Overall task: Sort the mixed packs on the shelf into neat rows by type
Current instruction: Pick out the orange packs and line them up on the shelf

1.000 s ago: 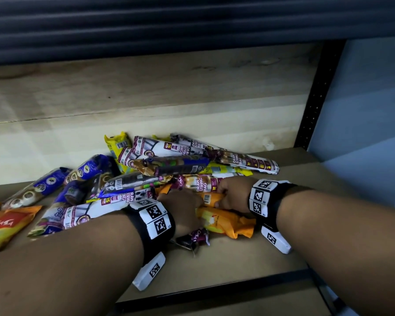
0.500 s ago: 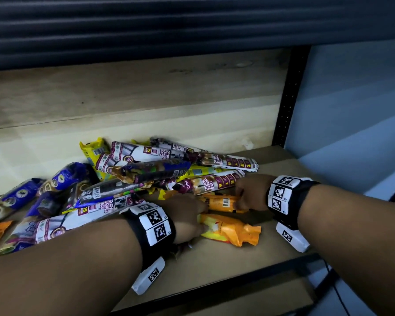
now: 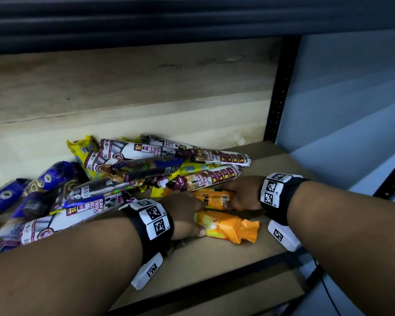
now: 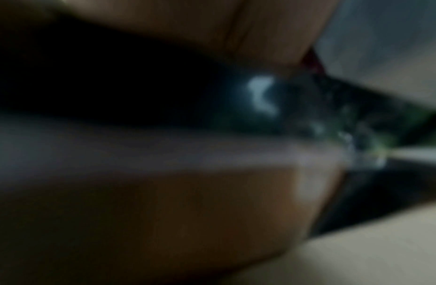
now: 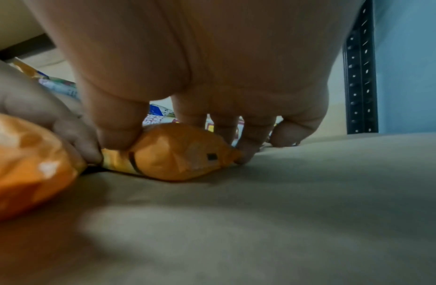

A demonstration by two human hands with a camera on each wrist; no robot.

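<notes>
Where the heap of mixed packs crowds the left and middle of the shelf, two orange packs lie at its near right edge, side by side on bare board. The right hand grasps the farther orange pack from above, thumb on one side and fingers curled down the other, as the right wrist view shows; that pack rests on the shelf. The left hand lies against the left end of the nearer orange pack, thumb at its edge, but whether it truly grips the pack I cannot tell, and the left wrist view is too dark and blurred to help. Just behind both hands, white and maroon rolls printed "draw string bag" lie crossed over yellow packs and a dark blue one, pressing close on the farther orange pack. More blue packs sprawl toward the left edge, under and beyond the left forearm. A pale wooden back panel closes the rear, and a black perforated upright stands at the right, with a blue wall beyond it.
</notes>
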